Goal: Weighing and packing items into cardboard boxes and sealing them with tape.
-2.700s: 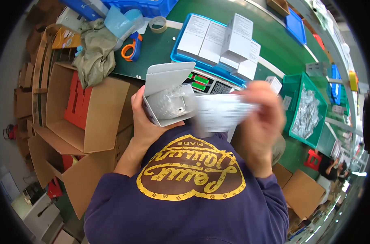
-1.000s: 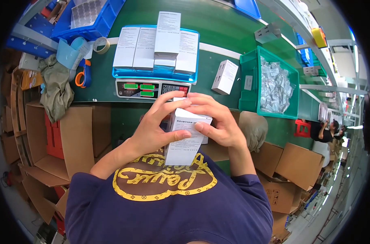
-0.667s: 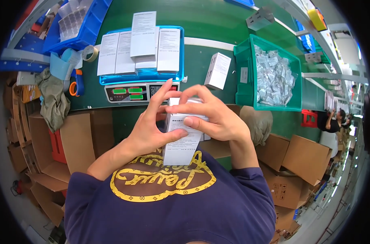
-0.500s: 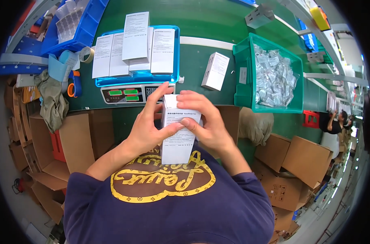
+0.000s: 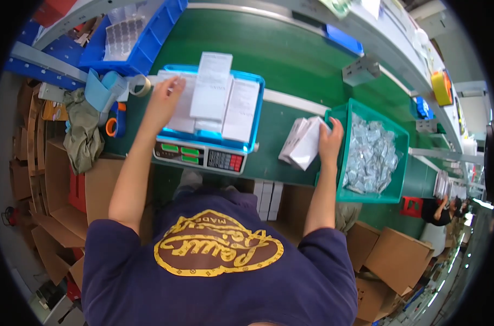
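My right hand (image 5: 330,142) is closed on the right side of a white carton (image 5: 309,148), which stands tilted on the green bench against a second white carton (image 5: 292,137). At the left, my left hand (image 5: 164,102) has its fingers curled over a white carton at the left of the scale's blue tray (image 5: 253,144); my hand partly hides that carton. Beside it on the tray lie more white cartons, among them one at the right (image 5: 241,108) and another resting on top (image 5: 212,87). Below the tray, the weighing scale (image 5: 201,156) shows lit green displays and a keypad.
Right of my right hand stands a green bin (image 5: 403,157) of small clear-bagged parts. A blue bin (image 5: 144,60), a tape roll (image 5: 140,86) and a blue-orange tape dispenser (image 5: 115,120) sit at the left. Open cardboard boxes (image 5: 396,255) flank me; a person (image 5: 438,212) is far right.
My hands have parted. The carton held in front of my chest is gone from there; my right hand now holds one beside the bench carton. My left hand has reached to the tray's left cartons.
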`<state>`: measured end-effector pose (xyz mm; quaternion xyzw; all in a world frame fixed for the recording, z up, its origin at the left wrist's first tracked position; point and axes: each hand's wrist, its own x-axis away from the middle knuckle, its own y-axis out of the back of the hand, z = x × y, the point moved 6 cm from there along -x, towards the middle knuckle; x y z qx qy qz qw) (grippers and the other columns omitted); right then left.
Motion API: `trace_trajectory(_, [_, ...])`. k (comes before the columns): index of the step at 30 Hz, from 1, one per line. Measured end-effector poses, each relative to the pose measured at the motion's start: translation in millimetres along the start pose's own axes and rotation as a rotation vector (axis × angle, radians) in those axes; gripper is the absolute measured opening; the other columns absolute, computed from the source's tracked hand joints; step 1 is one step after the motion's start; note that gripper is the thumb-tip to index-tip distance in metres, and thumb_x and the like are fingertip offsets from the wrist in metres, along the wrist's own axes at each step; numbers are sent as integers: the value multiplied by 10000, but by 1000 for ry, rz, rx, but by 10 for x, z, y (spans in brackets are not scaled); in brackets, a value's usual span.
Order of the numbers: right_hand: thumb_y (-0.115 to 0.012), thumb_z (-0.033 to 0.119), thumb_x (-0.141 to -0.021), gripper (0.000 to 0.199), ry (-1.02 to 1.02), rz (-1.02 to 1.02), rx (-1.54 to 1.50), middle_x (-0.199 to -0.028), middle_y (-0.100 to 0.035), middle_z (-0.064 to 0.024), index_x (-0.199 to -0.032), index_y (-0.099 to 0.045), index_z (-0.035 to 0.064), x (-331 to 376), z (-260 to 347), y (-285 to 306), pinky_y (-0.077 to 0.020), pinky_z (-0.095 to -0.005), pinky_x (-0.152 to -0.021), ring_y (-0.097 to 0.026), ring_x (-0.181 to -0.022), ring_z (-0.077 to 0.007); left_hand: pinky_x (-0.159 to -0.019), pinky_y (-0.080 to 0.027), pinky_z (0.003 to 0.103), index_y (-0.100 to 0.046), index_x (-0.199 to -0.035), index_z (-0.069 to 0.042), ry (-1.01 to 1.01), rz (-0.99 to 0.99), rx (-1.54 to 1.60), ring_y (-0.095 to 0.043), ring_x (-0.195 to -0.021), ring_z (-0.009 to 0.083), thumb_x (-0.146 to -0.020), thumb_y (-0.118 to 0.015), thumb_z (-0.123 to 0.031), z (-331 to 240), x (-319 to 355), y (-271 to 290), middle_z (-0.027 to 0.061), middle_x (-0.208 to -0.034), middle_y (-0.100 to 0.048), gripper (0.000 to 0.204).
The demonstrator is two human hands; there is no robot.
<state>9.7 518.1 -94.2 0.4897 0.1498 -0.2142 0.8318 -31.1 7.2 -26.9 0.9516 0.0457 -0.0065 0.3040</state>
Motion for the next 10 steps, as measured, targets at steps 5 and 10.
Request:
trace_trajectory(5, [-543, 296, -980, 542, -257, 310, -526, -1328, -544, -150, -1437, -401, 40, 208, 2218, -265, -399, -361, -1015, -513, -1215, -262, -1072, -314, 384, -563, -1306, -37, -68, 86, -333, -437, -1258, 332, -983, -509, -381, 55, -279, -299, 195, -1297, -519, 475])
trace_trajectory(10, [-625, 219, -893, 907, -162, 520, -1141, -1566, -124, -255, -1515, -19, -41, 613, 3687, -645, -134, -448, -1179, -163, -1460, -373, -1175, -124, 471, -185, -1529, -39, -19, 201, 557, -153, -1444, 439, -881, -638, -485, -226, -167, -245, 246, -1532, -268, 908])
